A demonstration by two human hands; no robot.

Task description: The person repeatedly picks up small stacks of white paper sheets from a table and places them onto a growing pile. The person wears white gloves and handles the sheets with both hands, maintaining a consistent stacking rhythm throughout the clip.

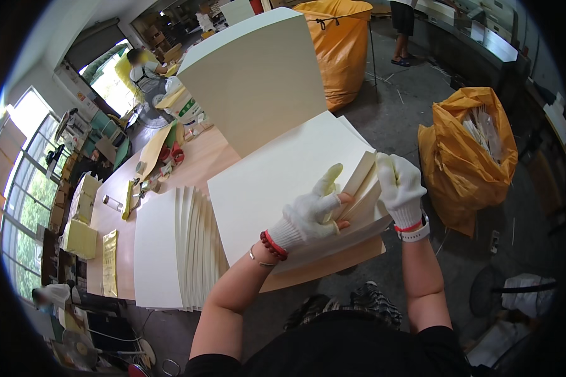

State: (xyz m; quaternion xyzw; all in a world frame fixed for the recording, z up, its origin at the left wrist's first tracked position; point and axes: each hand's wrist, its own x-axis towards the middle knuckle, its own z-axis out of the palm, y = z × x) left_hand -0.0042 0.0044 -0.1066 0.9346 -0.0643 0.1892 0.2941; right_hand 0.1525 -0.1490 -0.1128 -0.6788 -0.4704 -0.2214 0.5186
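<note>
The pale card strips [359, 174] lie along the right edge of the large white sheets [283, 169] on the counter [192, 157]; they look light, fairly stiff and easily creased, best held by their long edges. The gloved right hand [399, 183] is curled closed around their far end, while the left hand [308, 215] has its thumb spread and fingertips against them, though whether it grips cannot be told. Marks on the gold packet [109, 264] are too small to read.
</note>
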